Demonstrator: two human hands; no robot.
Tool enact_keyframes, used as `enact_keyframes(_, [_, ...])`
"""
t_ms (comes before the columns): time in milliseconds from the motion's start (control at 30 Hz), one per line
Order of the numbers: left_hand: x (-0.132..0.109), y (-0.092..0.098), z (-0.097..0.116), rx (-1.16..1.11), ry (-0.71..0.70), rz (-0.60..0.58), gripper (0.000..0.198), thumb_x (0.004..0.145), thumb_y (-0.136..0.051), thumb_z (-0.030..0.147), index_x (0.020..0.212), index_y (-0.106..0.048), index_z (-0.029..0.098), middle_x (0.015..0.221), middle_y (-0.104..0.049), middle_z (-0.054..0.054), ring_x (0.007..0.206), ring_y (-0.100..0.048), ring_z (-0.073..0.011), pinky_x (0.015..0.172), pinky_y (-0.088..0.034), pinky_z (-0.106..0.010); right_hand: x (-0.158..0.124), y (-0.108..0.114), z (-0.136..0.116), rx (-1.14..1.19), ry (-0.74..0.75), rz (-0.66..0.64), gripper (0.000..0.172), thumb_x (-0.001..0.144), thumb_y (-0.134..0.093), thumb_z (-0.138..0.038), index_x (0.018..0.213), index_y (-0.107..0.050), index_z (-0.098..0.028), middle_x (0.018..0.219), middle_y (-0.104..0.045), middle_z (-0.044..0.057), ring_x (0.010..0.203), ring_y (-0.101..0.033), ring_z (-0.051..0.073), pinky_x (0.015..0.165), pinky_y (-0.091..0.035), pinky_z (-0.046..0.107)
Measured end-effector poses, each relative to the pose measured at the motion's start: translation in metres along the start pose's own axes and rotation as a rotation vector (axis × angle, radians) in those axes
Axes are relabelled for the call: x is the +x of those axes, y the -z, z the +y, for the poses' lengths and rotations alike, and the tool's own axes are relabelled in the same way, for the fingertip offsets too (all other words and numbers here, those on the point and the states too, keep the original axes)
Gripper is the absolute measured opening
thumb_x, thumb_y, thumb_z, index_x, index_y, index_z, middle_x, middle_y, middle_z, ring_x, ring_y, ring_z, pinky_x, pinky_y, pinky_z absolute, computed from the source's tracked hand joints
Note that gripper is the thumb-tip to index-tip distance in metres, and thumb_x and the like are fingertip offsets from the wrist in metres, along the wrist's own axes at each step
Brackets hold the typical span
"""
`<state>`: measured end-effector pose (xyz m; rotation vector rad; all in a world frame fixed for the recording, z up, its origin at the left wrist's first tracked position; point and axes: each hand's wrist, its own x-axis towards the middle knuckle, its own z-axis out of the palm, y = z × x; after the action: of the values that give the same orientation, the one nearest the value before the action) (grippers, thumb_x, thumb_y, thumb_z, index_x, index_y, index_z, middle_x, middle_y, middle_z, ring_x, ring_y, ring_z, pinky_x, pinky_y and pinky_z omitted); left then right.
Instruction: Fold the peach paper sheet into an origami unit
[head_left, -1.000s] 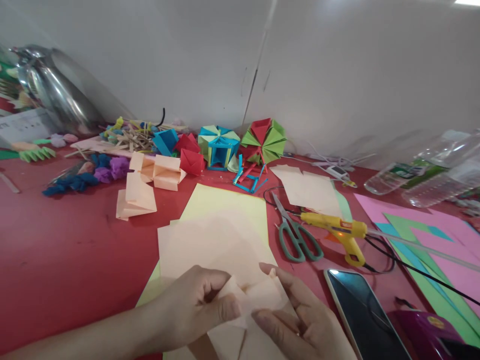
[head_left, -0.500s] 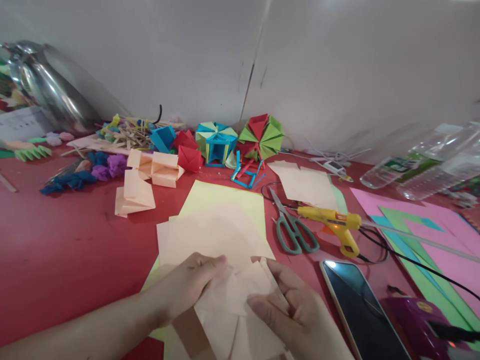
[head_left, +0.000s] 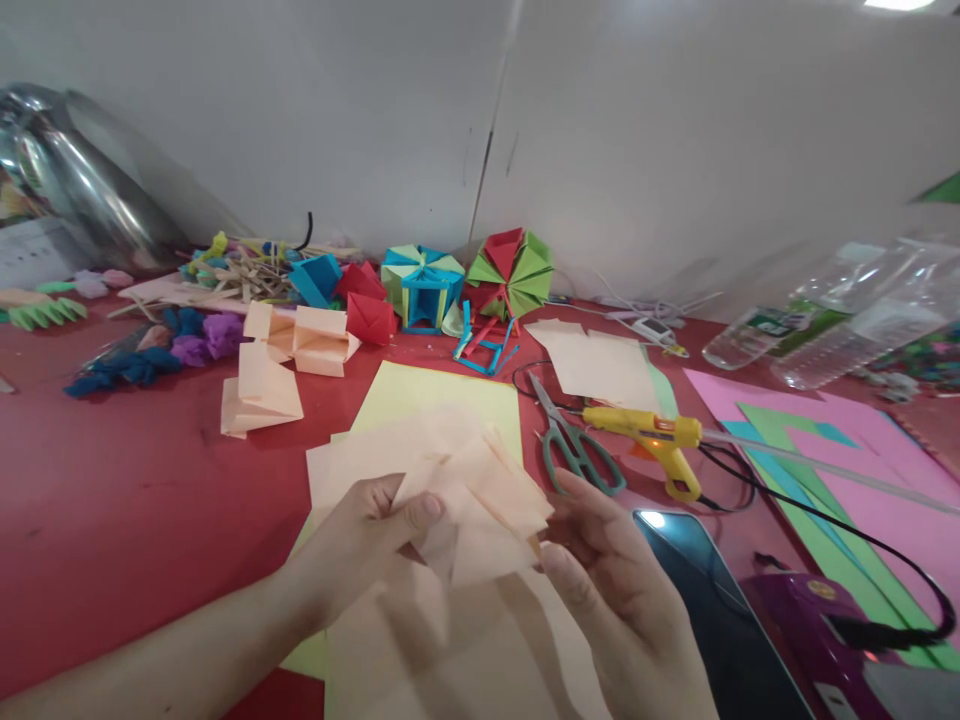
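A folded piece of peach paper [head_left: 487, 500], with several layered flaps, is held a little above the sheets in front of me. My left hand [head_left: 375, 540] pinches its left side, thumb on top. At the right corners of the piece, my right hand [head_left: 615, 580] has its thumb and curled fingertips on the edges, with a gap between thumb and fingers. Below lie large peach sheets [head_left: 360, 640] on a yellow sheet [head_left: 405, 395]. Folded peach paper units [head_left: 262, 395] stand to the left.
Green-handled scissors [head_left: 581, 455], a yellow glue gun [head_left: 649, 430], a phone [head_left: 727, 620] and a purple device [head_left: 817, 630] are on the right. Coloured paper [head_left: 862, 460] and plastic bottles [head_left: 817, 320] lie farther right. Paper models [head_left: 424, 285] line the wall; a metal jug [head_left: 90, 180] stands far left.
The folded paper has been lifted and turned, its layered flaps now pointing up and right. My right hand has loosened from a firm pinch to its right edge. The view has shifted slightly right.
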<state>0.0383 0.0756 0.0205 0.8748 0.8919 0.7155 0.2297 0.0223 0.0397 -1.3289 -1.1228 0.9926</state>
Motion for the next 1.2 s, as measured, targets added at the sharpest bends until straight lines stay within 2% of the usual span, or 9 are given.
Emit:
enact_keyframes(100, [0.0,-0.003,-0.002,-0.134,-0.062,0.028,0.028,0.079,-0.059,0.042,0.07,-0.057,0.015,0.062,-0.064,0.0,0.056,-0.059,-0.0134,0.054,-0.043,-0.023,-0.001,-0.002,-0.001,-0.06,0.033,0.012,0.044,0.078,-0.063,-0.035,0.119,-0.049,-0.026,0.106,-0.06,0.008,0.087,-0.061,0.016,0.071,-0.054,0.026])
enact_keyframes(233, [-0.002,-0.009,-0.002,-0.161,-0.033,0.038,0.028,0.079,-0.059,0.042,0.073,-0.056,0.015,0.063,-0.064,0.0,0.058,-0.059,-0.0131,0.055,-0.044,-0.023,-0.004,-0.009,-0.004,-0.084,-0.056,0.025,0.049,0.074,-0.065,-0.038,0.118,-0.049,-0.022,0.101,-0.062,0.007,0.077,-0.062,0.016,0.066,-0.054,0.026])
enact_keyframes(400, [-0.002,-0.009,0.0,-0.029,0.015,-0.115,0.03,0.071,-0.069,0.037,0.088,-0.059,0.015,0.075,-0.068,-0.003,0.069,-0.063,-0.0176,0.064,-0.046,-0.028,-0.005,-0.011,-0.004,-0.194,-0.015,0.057,0.039,0.075,-0.063,-0.035,0.111,-0.054,-0.02,0.091,-0.066,0.006,0.073,-0.062,0.015,0.067,-0.053,0.025])
enact_keyframes(467, [-0.002,-0.009,0.002,0.04,-0.043,-0.136,0.034,0.069,-0.071,0.032,0.097,-0.057,0.018,0.088,-0.069,-0.004,0.078,-0.063,-0.0189,0.071,-0.046,-0.029,-0.005,-0.011,-0.005,-0.268,0.047,0.063,0.034,0.076,-0.061,-0.034,0.108,-0.057,-0.021,0.089,-0.066,0.006,0.069,-0.061,0.015,0.059,-0.052,0.022])
enact_keyframes(567, [-0.005,-0.008,0.008,0.214,-0.146,-0.055,0.039,0.069,-0.071,0.026,0.104,-0.054,0.022,0.102,-0.067,-0.002,0.089,-0.062,-0.0192,0.076,-0.045,-0.027,-0.006,-0.01,-0.005,-0.375,0.107,0.074,0.03,0.077,-0.059,-0.034,0.105,-0.059,-0.022,0.088,-0.067,0.005,0.066,-0.059,0.014,0.05,-0.05,0.019])
enact_keyframes(667, [-0.008,-0.007,0.013,0.442,-0.241,0.014,0.033,0.071,-0.068,0.023,0.101,-0.054,0.023,0.105,-0.064,-0.001,0.097,-0.058,-0.0197,0.08,-0.043,-0.027,-0.007,-0.008,-0.002,-0.459,0.204,0.026,0.034,0.077,-0.061,-0.032,0.109,-0.058,-0.023,0.095,-0.066,0.005,0.072,-0.061,0.015,0.062,-0.053,0.022])
enact_keyframes(767, [-0.007,-0.003,0.012,0.582,-0.303,-0.016,0.021,0.076,-0.062,0.021,0.096,-0.056,0.022,0.099,-0.063,-0.001,0.094,-0.058,-0.0185,0.081,-0.042,-0.027,-0.007,-0.005,0.001,-0.514,0.3,-0.003,0.038,0.077,-0.061,-0.027,0.114,-0.055,-0.025,0.098,-0.065,0.003,0.079,-0.062,0.015,0.07,-0.053,0.024])
enact_keyframes(1067, [0.001,0.008,-0.002,0.695,-0.663,-0.102,0.001,0.079,-0.059,0.019,0.079,-0.06,0.019,0.094,-0.058,-0.006,0.083,-0.058,-0.0169,0.074,-0.044,-0.028,-0.004,-0.001,-0.002,-0.582,0.463,-0.216,0.033,0.077,-0.057,-0.011,0.106,-0.054,-0.027,0.094,-0.065,0.001,0.086,-0.061,0.016,0.073,-0.05,0.024])
enact_keyframes(1200, [-0.004,0.007,-0.001,0.725,-0.747,-0.058,0.006,0.078,-0.059,0.016,0.082,-0.06,0.021,0.097,-0.057,-0.006,0.087,-0.057,-0.0181,0.071,-0.045,-0.027,-0.006,0.0,-0.002,-0.554,0.504,-0.192,0.041,0.077,-0.06,-0.016,0.114,-0.05,-0.028,0.106,-0.062,0.004,0.099,-0.058,0.02,0.083,-0.049,0.029])
